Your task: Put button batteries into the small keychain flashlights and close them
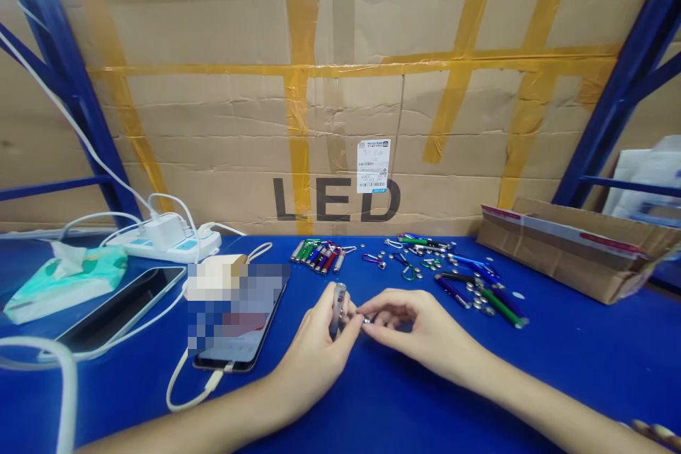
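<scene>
My left hand (325,340) is closed around a small silver-grey keychain flashlight tube (337,308), which stands upright between thumb and fingers. Close beside it, my right hand (412,323) pinches a tiny dark and silver metal piece (367,320) between thumb and fingertips. The fingertips of both hands meet at this piece, whose kind I cannot make out. Beyond the hands lies a row of coloured keychain flashlights (319,256) with carabiner clips. To the right are loose coloured tubes (500,306), a purple carabiner (373,260), a green carabiner (408,272) and scattered small round silver pieces.
On the left are a phone (242,340) on a charging cable, a second phone (120,312), a tissue pack (67,277) and a power strip (170,245). An open cardboard box (574,252) stands at right. A large taped carton (223,128) closes off the back.
</scene>
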Tool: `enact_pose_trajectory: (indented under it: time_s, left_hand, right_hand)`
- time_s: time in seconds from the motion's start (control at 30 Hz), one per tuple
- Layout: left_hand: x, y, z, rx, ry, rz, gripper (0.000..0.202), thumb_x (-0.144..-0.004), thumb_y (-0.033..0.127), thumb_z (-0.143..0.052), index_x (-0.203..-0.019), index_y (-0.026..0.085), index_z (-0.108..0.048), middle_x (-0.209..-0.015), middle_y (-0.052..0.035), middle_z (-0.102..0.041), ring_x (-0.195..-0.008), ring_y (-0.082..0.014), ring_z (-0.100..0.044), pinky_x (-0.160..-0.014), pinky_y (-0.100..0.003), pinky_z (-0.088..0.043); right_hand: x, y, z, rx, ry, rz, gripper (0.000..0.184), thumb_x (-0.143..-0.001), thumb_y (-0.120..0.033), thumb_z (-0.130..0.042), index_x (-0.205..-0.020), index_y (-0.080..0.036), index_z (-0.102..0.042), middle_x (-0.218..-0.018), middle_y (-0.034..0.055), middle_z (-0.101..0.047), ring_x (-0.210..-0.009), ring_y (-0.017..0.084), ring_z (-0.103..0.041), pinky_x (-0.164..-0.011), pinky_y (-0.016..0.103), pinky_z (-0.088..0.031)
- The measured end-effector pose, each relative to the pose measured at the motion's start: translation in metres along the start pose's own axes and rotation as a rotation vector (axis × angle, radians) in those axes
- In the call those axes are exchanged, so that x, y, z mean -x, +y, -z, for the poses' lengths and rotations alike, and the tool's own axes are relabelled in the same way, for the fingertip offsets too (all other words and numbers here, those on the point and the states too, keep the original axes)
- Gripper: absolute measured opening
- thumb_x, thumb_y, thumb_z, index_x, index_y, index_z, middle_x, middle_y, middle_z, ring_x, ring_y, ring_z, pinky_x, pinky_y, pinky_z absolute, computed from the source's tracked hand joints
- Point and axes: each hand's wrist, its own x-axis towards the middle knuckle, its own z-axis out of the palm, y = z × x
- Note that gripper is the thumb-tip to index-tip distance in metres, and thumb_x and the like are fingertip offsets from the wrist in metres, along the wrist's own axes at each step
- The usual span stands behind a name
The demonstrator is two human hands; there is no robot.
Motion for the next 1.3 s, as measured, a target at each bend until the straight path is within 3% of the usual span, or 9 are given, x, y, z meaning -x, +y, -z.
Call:
enact_pose_trajectory:
  time_s: [0.1, 0.33, 0.7, 1.03, 1.3]
  left_hand:
    - [-0.0003, -0.0008, -0.0004, 0.016, -0.001, -0.009, 0.015, -0.086, 0.024, -0.048, -0.075, 0.022, -0.038, -0.076, 0.0026, -0.053, -0.067, -0.0138, -0.050, -0.065, -0.025, -0.038]
    - [-0.0001, 0.0005, -0.0016, 0.013, 0.001, 0.006, 0.014, -0.082, 0.025, -0.053, -0.075, 0.022, -0.040, -0.074, 0.0022, -0.053, -0.066, -0.0136, -0.049, -0.063, -0.025, -0.038]
    - [-0.0012, 0.0006, -0.0033, 0.108, 0.024, 0.055, 0.018, -0.075, 0.019, -0.056, -0.075, 0.021, -0.038, -0.076, 0.0026, -0.053, -0.061, -0.0104, -0.047, -0.056, -0.022, -0.038]
    - [-0.0019, -0.0010, -0.0041, 0.098, 0.039, 0.025, 0.021, -0.073, 0.014, -0.058, -0.073, 0.022, -0.038, -0.073, 0.0040, -0.056, -0.057, -0.0097, -0.046, -0.054, -0.021, -0.037]
    - [-0.0020, 0.0008, -0.0021, 0.044, 0.034, 0.028, 0.011, -0.080, 0.020, -0.054, -0.080, 0.020, -0.043, -0.080, 0.0017, -0.054, -0.062, -0.0108, -0.046, -0.057, -0.023, -0.038]
  right_hand:
    - [-0.0008, -0.0027, -0.0004, -0.056, 0.002, -0.065, 0.017, -0.069, -0.027, -0.065, -0.080, -0.015, -0.068, -0.070, 0.0016, -0.065, -0.060, 0.011, -0.057, -0.059, 0.023, -0.048]
    - [-0.0009, -0.0052, -0.0034, -0.053, 0.016, -0.061, 0.015, -0.063, -0.016, -0.060, -0.078, -0.015, -0.064, -0.066, -0.0009, -0.061, -0.056, 0.009, -0.053, -0.056, 0.021, -0.047]
    - [0.0003, -0.0015, -0.0022, -0.033, 0.014, -0.016, 0.020, -0.065, -0.015, -0.058, -0.084, -0.016, -0.063, -0.069, -0.0007, -0.060, -0.059, 0.010, -0.055, -0.057, 0.022, -0.048]
    - [0.0015, -0.0035, -0.0023, 0.067, 0.047, 0.019, 0.010, -0.062, -0.013, -0.059, -0.071, -0.017, -0.057, -0.063, -0.0014, -0.061, -0.055, 0.010, -0.054, -0.054, 0.021, -0.046]
    - [0.0004, -0.0025, -0.0030, 0.016, 0.054, 0.019, 0.018, -0.063, -0.013, -0.057, -0.080, -0.016, -0.059, -0.066, -0.0015, -0.059, -0.056, 0.009, -0.054, -0.055, 0.022, -0.047]
